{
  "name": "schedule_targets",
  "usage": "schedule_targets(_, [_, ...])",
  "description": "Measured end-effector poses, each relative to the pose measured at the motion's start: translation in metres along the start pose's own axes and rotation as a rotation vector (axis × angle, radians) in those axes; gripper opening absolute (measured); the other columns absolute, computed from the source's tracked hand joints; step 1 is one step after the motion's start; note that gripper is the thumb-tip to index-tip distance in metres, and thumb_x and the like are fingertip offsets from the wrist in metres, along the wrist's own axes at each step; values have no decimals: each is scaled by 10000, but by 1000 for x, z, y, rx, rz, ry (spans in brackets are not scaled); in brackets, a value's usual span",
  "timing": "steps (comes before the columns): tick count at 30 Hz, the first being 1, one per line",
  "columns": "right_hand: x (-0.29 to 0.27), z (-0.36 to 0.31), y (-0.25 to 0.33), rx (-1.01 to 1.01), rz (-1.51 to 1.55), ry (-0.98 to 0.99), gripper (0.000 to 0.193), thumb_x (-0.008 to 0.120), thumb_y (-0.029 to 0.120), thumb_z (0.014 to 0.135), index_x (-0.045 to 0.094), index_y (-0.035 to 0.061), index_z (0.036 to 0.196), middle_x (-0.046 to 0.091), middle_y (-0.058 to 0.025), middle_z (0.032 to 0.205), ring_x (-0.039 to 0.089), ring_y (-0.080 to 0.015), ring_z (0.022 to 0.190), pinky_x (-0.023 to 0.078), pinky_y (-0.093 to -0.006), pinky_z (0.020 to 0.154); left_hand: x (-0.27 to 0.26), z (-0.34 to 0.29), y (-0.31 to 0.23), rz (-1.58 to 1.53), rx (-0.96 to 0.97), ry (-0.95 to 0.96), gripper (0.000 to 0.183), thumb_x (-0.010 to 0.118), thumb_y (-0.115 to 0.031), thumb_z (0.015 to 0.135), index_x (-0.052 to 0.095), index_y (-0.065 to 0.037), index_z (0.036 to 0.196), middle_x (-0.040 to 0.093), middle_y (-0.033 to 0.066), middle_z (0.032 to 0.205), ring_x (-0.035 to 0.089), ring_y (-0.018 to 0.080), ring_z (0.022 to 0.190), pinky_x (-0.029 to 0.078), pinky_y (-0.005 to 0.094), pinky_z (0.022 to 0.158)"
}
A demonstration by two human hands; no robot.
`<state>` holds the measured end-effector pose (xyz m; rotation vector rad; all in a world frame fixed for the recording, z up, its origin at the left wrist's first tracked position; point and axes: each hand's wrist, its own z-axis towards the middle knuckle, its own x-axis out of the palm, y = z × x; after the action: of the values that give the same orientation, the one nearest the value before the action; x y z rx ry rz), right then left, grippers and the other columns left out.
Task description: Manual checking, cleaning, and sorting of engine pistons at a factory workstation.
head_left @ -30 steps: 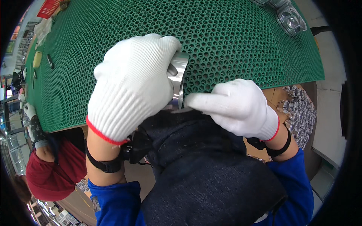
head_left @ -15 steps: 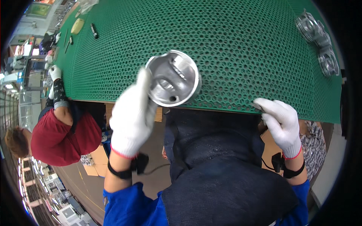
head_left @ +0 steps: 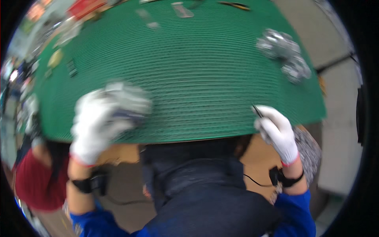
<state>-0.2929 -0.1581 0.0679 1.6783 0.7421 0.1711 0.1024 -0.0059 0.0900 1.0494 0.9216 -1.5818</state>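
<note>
"What is the left hand (head_left: 94,124) doing?"

"It is wrapped around a shiny metal cup (head_left: 136,103). The cup is over the near left part of the green table (head_left: 197,79). It is too blurry to tell if it touches the table."

"And the right hand (head_left: 278,132)?"

"It is pinched shut on a thin black stick (head_left: 257,111), at the table's near edge, over to the right. Both hands wear white gloves (head_left: 87,148)."

"What sits further out?"

"A bunch of shiny metal things (head_left: 276,44) is on the right side of the table. A small dark thing (head_left: 72,68) and a yellow lump (head_left: 55,58) lie on the table's left side."

"And past those?"

"A tool with a yellow handle (head_left: 239,6) lies by the table's far edge, right of the middle. A pale bag (head_left: 69,33) is at the table's far left corner, near something red (head_left: 85,8). A grey pile (head_left: 307,152) is lower than the table, by its near right corner. A person in a red top (head_left: 41,181) is at the table's near left corner."
</note>
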Motion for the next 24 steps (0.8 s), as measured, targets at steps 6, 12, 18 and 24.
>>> schedule_targets(6, [-88, 42, 19, -189, -414, -464, 301, 554, 192, 910, 657, 48, 1154, 581, -105, 1275, 643, -126, 746, 482, -244, 556, -21, -105, 180, 431, -843, 201, 538, 659, -123, 877, 497, -23, 1380, 582, 183, 1260, 570, 345, 1155, 449, 415, 994])
schedule_targets(12, [-153, 99, 10, 115, -607, -257, 366, 568, 254, 913, 627, 82, 1230, 649, -109, 1122, 656, -116, 769, 467, -260, 517, 0, -76, 101, 124, -448, -55, 574, 637, 4, 845, 474, -21, 1395, 509, 178, 1398, 465, 330, 1321, 345, 407, 1122])
schedule_targets(18, [-95, 95, 16, -100, -415, -282, 356, 554, 284, 933, 631, 108, 1233, 686, -80, 999, 676, -128, 815, 482, -270, 545, 2, -62, -22, -114, -348, 25, 472, 650, -251, 892, 568, -2, 1284, 561, 197, 1320, 519, 369, 1247, 382, 454, 1079])
schedule_targets(24, [28, 77, 52, -875, -672, 289, 211, 586, 236, 902, 683, 121, 1050, 627, -95, 1191, 619, -310, 1071, 521, -406, 904, 2, -31, -69, -1, -258, -19, 504, 679, -120, 810, 571, -3, 1288, 516, 230, 1374, 480, 423, 1284, 358, 497, 1096])
